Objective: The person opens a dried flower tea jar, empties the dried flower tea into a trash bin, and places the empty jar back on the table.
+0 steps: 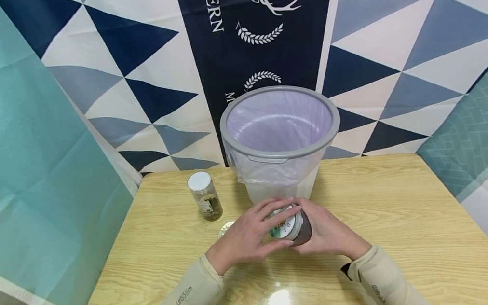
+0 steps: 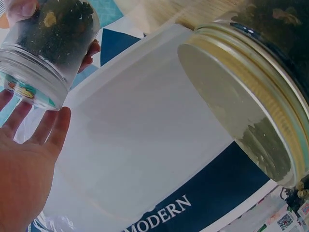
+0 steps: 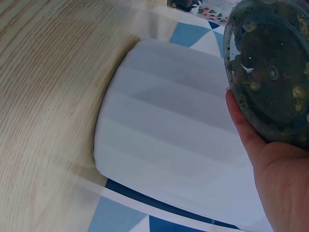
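My right hand holds a clear plastic jar with dark dried bits inside, tilted toward the left hand. Over the jar's clear lid, which has a green and white printed label beneath it, my left hand spreads its fingers and thumb, gripping the rim. In the left wrist view those fingertips touch the lid end of the jar. A second jar with a gold-rimmed lid stands close by the left wrist; the left hand hides most of it in the head view.
Behind the hands stands a white bin with a grey rim and a thin lilac bag lining it. A tall clear jar with a white lid stands at the back left of the wooden table. Patterned cloth hangs behind.
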Demonstrator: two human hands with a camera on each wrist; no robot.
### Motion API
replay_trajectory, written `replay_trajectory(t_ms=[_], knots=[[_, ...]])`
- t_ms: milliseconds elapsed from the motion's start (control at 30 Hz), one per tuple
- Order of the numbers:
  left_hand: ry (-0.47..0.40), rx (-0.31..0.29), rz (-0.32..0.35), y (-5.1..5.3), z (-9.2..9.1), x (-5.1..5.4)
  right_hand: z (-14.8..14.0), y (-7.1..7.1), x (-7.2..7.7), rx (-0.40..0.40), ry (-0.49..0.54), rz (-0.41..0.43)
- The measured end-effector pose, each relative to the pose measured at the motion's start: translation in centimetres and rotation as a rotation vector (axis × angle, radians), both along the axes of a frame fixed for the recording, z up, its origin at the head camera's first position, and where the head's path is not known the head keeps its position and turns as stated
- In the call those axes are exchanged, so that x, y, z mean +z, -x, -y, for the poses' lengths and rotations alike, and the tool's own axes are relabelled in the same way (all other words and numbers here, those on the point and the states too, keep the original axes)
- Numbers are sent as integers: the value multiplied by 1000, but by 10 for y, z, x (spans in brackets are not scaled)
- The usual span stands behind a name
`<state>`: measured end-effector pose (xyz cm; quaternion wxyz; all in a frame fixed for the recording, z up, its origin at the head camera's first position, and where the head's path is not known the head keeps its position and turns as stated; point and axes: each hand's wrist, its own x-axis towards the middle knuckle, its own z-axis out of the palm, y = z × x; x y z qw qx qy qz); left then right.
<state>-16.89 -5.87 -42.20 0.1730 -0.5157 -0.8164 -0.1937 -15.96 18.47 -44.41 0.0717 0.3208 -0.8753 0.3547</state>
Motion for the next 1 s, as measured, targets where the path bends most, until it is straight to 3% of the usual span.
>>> replay_trajectory(t_ms=[367, 467, 767, 1000], knots=[[-61, 106, 37, -2, -6, -2, 3, 0, 0, -18, -22, 4], [-56, 93, 36, -2, -6, -2, 2, 0, 1, -20, -23, 12], [-15, -23, -16, 0, 0, -1, -1, 0, 0, 1, -8, -2], [-26, 26, 9, 0, -3, -1, -1, 0, -1, 0, 2, 18]])
